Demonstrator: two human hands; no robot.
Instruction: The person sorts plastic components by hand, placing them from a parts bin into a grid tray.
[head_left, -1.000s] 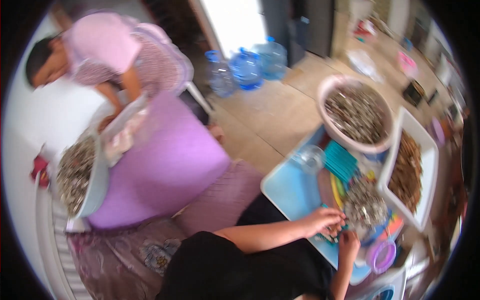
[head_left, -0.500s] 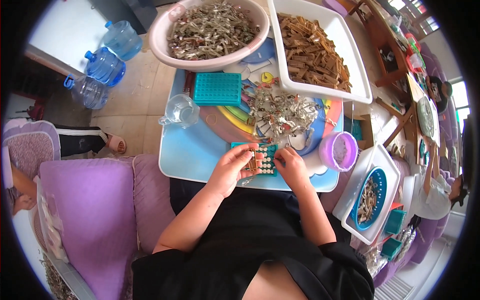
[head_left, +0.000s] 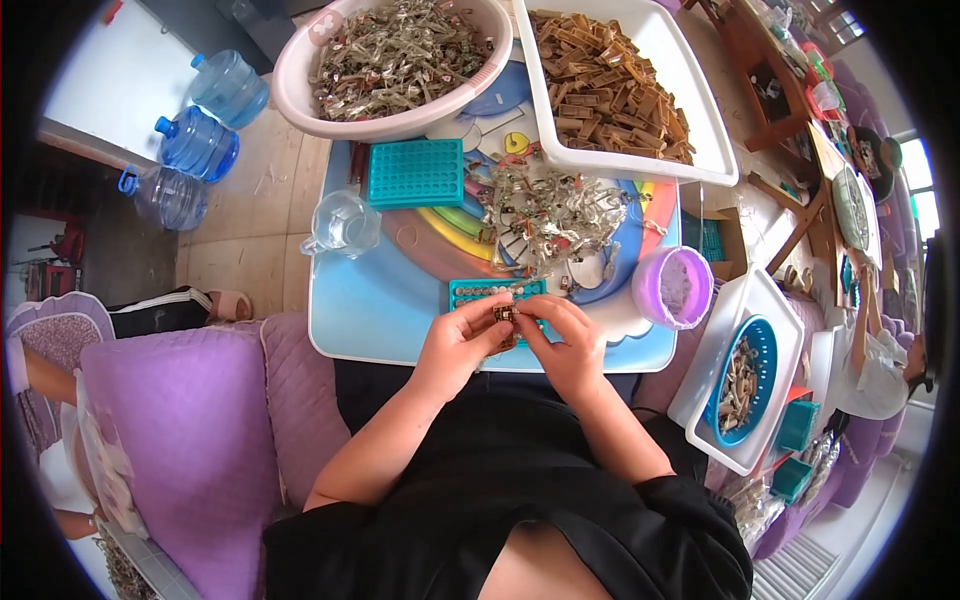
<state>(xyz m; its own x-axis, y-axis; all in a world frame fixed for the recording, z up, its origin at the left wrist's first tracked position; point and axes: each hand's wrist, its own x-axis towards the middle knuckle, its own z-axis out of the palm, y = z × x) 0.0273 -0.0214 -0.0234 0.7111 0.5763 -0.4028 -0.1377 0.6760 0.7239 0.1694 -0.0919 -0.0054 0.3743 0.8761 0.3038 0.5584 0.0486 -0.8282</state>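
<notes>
Fingers of my left hand (head_left: 455, 345) and right hand (head_left: 562, 345) pinch one small brown metal clip (head_left: 505, 316) shut; I judge it could slip onto the teal slotted tray (head_left: 480, 291).

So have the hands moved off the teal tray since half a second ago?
No. Both the left hand and right hand still meet at the near edge of the teal tray.
</notes>
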